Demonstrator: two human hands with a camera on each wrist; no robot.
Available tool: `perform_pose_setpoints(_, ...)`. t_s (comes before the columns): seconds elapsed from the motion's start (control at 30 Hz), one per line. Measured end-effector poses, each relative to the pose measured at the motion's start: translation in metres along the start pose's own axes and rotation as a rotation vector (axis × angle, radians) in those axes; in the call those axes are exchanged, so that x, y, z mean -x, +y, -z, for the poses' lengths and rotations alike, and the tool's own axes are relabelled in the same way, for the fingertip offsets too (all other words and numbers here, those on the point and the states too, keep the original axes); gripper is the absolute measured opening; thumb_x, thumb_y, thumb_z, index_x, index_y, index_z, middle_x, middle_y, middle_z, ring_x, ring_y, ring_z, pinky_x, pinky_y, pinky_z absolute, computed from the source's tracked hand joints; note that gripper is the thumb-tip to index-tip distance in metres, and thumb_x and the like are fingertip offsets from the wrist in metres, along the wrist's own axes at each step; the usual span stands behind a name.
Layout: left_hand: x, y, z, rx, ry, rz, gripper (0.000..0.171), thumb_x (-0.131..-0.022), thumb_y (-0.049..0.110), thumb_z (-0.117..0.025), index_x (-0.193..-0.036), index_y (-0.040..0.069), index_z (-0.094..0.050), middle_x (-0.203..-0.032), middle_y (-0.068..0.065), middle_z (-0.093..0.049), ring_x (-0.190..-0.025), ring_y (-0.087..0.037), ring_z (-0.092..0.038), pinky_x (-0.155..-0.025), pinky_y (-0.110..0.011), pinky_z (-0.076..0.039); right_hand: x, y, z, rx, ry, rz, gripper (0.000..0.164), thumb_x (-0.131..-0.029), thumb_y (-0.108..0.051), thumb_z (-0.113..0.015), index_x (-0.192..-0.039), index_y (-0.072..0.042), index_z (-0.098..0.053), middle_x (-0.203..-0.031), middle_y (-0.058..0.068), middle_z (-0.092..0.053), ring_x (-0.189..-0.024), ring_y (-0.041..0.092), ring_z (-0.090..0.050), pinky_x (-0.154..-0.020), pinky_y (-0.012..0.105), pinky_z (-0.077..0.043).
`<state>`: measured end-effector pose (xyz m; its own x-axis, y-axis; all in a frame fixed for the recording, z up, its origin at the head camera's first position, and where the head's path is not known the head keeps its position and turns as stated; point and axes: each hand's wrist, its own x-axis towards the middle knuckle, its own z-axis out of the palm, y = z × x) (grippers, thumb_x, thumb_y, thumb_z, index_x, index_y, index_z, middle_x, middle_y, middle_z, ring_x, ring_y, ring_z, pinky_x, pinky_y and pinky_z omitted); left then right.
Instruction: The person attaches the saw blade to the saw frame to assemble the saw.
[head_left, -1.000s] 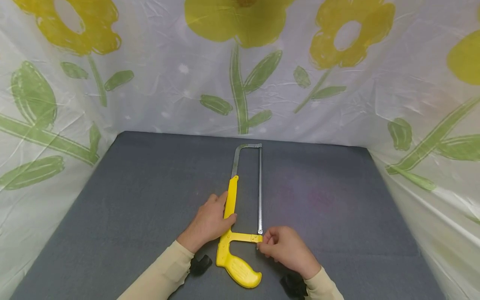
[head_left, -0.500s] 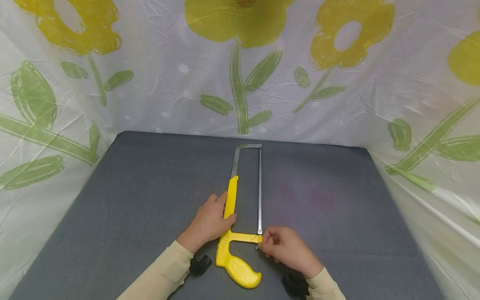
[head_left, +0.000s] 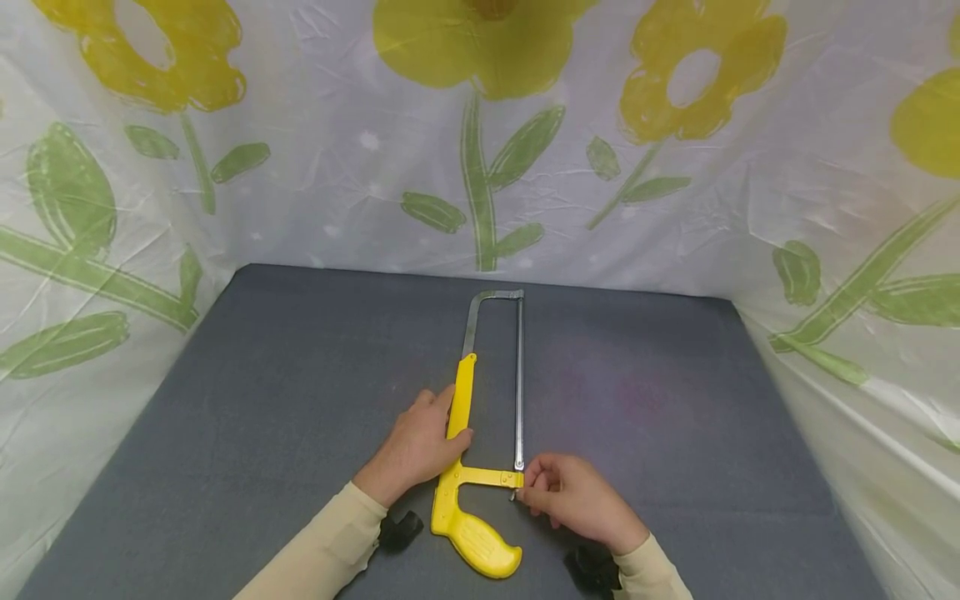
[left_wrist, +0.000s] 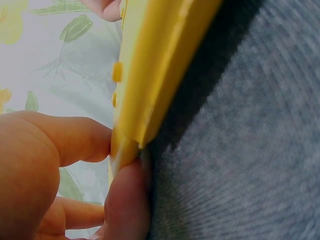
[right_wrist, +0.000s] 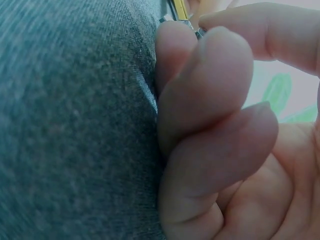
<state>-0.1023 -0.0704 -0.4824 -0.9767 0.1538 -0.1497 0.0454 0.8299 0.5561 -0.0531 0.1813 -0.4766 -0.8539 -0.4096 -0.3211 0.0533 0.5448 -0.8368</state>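
A hacksaw [head_left: 467, 387] with a yellow frame and handle lies on the dark cloth, its silver blade [head_left: 520, 383] on the right side and its grip toward me. My left hand [head_left: 422, 437] holds the yellow frame bar from the left, the thumb across its top; in the left wrist view the thumb and fingers pinch the yellow frame [left_wrist: 160, 60]. At the near end of the blade, my right hand [head_left: 573, 496] pinches the small metal wing nut [head_left: 513, 496] behind the yellow crosspiece. In the right wrist view, curled fingers and the thumb mostly hide this metal piece [right_wrist: 201, 33].
The dark grey cloth-covered table [head_left: 315, 358] extends around the saw. A white curtain [head_left: 322, 167] printed with yellow flowers encloses the back and both sides. Black wrist devices [head_left: 401, 531] sit under both forearms.
The wing nut's metal tip shows slightly more below the right fingers than before. Both hands and the hacksaw stay nearly in place.
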Motion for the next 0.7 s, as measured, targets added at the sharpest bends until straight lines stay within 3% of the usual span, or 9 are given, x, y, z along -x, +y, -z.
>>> perform_pose_setpoints(0.7, 0.0001, -0.0003, 0.0007, -0.005, 0.005, -0.005, 0.080, -0.097, 0.033, -0.078, -0.163, 0.001, -0.045, -0.121, -0.019, -0.062, -0.076, -0.018, -0.055, -0.064, -0.029, -0.049, 0.0015, 0.0016, 0.0001, -0.067, -0.017, 0.028, 0.009, -0.098, -0.011, -0.075, -0.100, -0.005, -0.069, -0.075, 0.006, -0.069, -0.053, 0.011, -0.053, -0.050, 0.026, -0.045)
